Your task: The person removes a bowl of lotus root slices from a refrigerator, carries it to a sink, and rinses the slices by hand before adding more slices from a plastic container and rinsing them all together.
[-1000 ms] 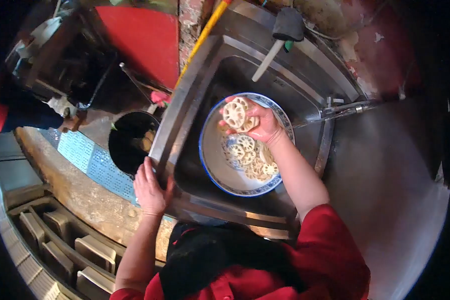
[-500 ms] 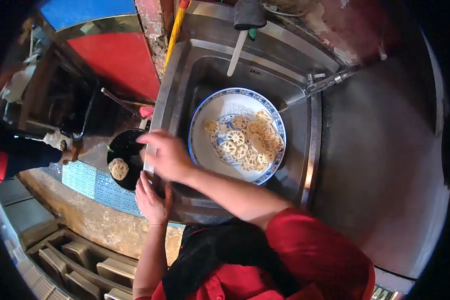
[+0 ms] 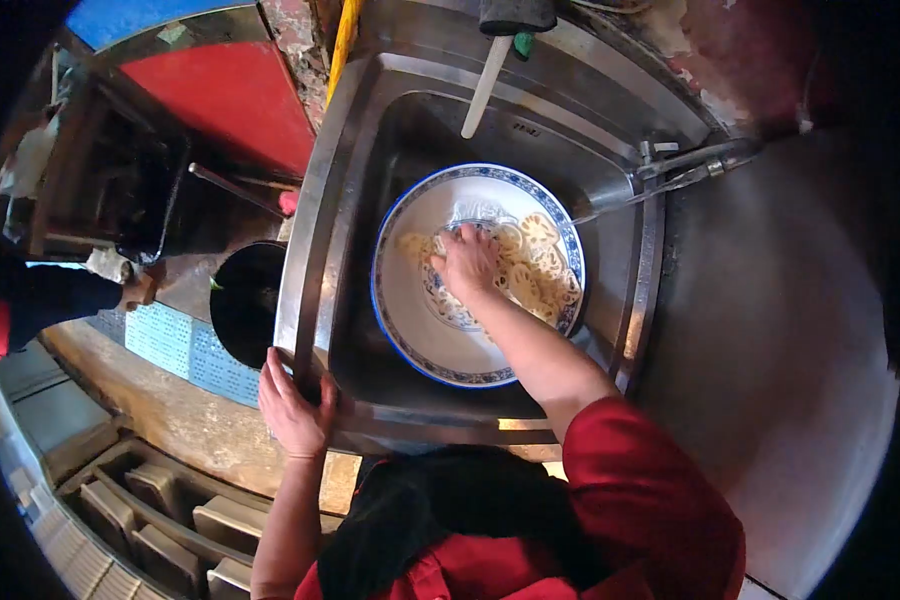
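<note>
My right hand (image 3: 467,262) reaches down into a large white bowl with a blue patterned rim (image 3: 395,335). Its fingers look spread and touch the lotus root slices (image 3: 538,275) in the water; the fingertips are partly hidden among them. The slices are pale, round and full of holes, mostly gathered at the bowl's right side. At the near left corner of the metal sink (image 3: 315,300), my left hand (image 3: 296,410) rests on the edge with its fingers stretched and nothing in them.
A faucet (image 3: 690,165) runs water toward the bowl. A dark round bin (image 3: 245,305) stands left of the sink. A pale-handled tool (image 3: 487,85) hangs over the sink's far side. Tan trays (image 3: 160,520) lie lower left. Another person's sleeve (image 3: 50,305) shows at far left.
My right hand has moved from above the sink's left edge into the bowl. The lotus root slice seen over the dark bin no longer shows. My left hand stays at the sink's corner.
</note>
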Demonstrator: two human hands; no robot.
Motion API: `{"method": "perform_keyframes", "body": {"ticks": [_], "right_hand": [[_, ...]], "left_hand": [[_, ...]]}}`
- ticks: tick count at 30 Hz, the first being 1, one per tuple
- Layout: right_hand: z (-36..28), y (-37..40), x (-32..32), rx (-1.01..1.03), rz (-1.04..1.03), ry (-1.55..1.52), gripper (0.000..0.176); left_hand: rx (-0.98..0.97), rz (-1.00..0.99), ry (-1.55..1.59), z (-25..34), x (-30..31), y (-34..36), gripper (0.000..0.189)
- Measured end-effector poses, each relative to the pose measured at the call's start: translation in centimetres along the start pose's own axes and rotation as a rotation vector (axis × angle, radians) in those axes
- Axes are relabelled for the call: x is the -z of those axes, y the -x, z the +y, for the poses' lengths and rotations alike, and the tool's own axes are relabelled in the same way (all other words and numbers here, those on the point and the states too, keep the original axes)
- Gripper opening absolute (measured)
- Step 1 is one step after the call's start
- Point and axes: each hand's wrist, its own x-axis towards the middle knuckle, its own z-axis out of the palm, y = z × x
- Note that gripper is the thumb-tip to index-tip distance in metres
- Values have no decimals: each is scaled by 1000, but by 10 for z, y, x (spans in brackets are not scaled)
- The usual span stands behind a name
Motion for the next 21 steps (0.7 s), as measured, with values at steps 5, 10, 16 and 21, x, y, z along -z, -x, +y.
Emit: {"method": "perform_keyframes", "body": {"ticks": [5,10,16,21], "right_hand": [[3,0,-8,34,-48,-272,30],[25,-10,2,-224,-90,-532,29],[-48,13,80,-234,-182,-1529,23],[-186,41,115,150,-276,-1623,29]], "left_hand": [[11,-29,-3,3,4,-1,81],[37,-35,20,2,5,-1,81],[14,-6,49,3,6,-1,81],[-21,38,20,1,-1,1,80]]}}
